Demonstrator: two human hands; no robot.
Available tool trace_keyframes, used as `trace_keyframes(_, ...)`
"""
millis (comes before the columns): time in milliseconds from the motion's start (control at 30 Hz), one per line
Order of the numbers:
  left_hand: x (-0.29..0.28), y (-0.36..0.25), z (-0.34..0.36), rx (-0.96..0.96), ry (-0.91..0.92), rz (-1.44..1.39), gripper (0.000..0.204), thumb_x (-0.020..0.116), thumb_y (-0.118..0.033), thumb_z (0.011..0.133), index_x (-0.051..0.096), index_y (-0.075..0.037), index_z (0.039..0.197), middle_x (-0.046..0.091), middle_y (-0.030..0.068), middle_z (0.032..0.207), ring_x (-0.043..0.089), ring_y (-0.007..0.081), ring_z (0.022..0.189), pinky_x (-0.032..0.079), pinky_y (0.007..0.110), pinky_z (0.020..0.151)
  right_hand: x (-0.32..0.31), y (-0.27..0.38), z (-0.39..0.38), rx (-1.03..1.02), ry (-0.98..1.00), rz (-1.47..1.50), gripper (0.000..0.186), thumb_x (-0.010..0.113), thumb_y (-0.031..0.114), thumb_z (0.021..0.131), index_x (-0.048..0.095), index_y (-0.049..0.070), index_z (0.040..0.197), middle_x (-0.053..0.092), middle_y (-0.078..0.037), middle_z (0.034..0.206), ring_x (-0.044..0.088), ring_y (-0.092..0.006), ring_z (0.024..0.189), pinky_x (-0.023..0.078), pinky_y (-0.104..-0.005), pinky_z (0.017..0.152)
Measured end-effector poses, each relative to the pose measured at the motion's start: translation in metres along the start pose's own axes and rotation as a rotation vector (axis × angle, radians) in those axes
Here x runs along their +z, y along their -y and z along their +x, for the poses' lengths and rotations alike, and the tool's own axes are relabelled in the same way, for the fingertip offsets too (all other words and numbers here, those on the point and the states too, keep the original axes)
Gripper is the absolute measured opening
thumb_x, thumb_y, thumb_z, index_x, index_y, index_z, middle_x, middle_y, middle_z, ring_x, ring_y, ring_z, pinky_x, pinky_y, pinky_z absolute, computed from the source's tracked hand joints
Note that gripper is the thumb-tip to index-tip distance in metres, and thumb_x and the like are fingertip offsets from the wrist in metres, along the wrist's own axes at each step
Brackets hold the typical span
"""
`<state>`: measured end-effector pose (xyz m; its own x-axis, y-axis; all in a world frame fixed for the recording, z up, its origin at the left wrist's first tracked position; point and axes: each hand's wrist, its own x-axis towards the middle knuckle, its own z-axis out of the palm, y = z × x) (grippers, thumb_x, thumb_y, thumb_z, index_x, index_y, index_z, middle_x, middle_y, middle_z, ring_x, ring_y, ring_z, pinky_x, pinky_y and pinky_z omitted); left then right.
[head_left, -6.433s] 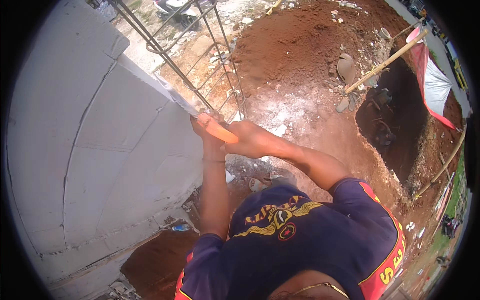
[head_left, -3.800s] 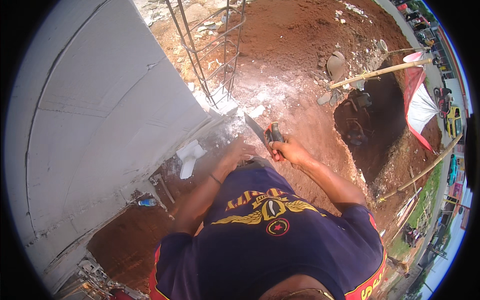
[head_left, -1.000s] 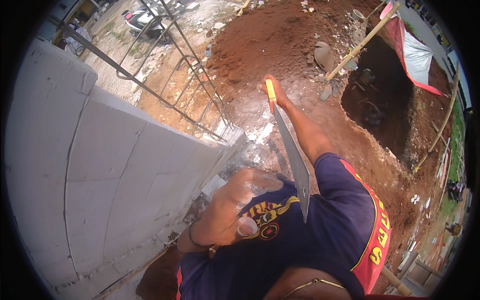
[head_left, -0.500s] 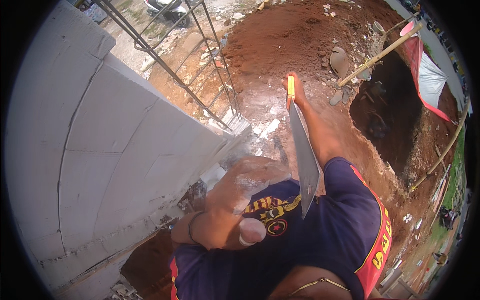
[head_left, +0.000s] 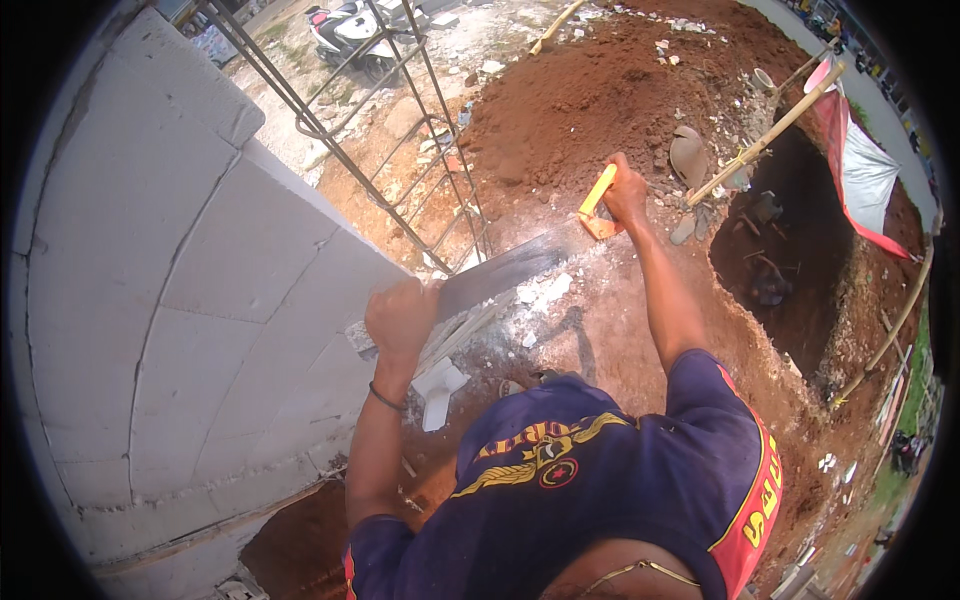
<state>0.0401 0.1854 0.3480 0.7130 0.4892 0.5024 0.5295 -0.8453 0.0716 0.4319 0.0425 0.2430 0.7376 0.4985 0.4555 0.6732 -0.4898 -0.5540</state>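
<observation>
My right hand [head_left: 625, 195] is wrapped round the yellow-orange handle of a handsaw [head_left: 515, 268]. Its grey blade slants down to the left, toward the end of a pale block wall [head_left: 240, 260]. At that wall end my left hand [head_left: 402, 318] is closed in a fist over the blade's far part. Whether these fingers grip the blade or the block edge under it is hidden. A dark band circles the left wrist.
A rebar cage [head_left: 400, 150] rises beside the wall end. White block scraps [head_left: 437, 392] lie below my left hand. To the right is a deep pit [head_left: 775, 230], with bamboo poles [head_left: 765, 135] and a red-and-white sheet [head_left: 860, 160]. Ahead is a red soil mound [head_left: 580, 100].
The saw has swung from pointing toward my body to lying slantwise at the wall end. My left hand has moved forward from my chest to the wall end and closed.
</observation>
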Motion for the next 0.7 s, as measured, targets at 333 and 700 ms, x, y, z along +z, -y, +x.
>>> trace_keyframes(333, -0.025, -0.020, -0.030, -0.225, 0.121, -0.707, 0.063, 0.062, -0.048, 0.093, 0.040, -0.001, 0.057, 0.029, 0.0100, 0.050, 0.025, 0.0216, 0.050, 0.024, 0.038, 0.045, 0.006, 0.005, -0.008, -0.060, 0.175, 0.258, 0.024, 0.073, 0.020, 0.079, 0.058, 0.007, 0.093, 0.064, -0.014, 0.071, 0.067, -0.0350, 0.069, 0.048, -0.0426, 0.062)
trace_keyframes(700, -0.033, 0.004, -0.034, -0.210, 0.153, 0.075, 0.043, 0.069, -0.042, 0.084, 0.063, -0.005, 0.064, 0.059, 0.0166, 0.059, 0.058, 0.0370, 0.054, 0.041, 0.046, 0.049, -0.008, 0.037, -0.025, 0.011, 0.367, -0.061, 0.032, 0.067, 0.012, 0.079, 0.057, 0.005, 0.108, 0.066, -0.021, 0.101, 0.062, -0.0413, 0.097, 0.049, -0.0483, 0.082)
